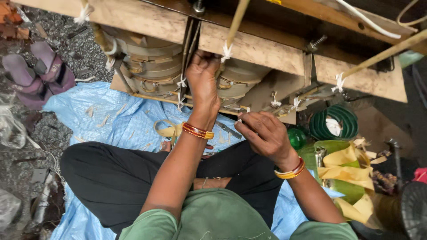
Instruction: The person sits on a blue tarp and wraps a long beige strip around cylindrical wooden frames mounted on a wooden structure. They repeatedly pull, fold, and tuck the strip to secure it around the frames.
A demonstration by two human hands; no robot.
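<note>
my left hand (202, 78) is up at the far wooden frame (258, 53), grip pinching a white tie (226, 52) by the coil windings (151, 62) to keep it taut. right hand (264, 133) nearer, grip closed on a thin strip end (240, 119). sat on blue tarp (111, 120), yellow tape (351, 171) at right w/in reach.

No labels, signs or screens showed in the head view. The only packaging was plastic wrap at the left edge: a crumpled clear plastic bag (10, 129) lay on the gravel floor just below a pair of purple sandals, and a second clear, greyish bag (8, 210) sat in the lower left corner; what either held could not be told.
</note>
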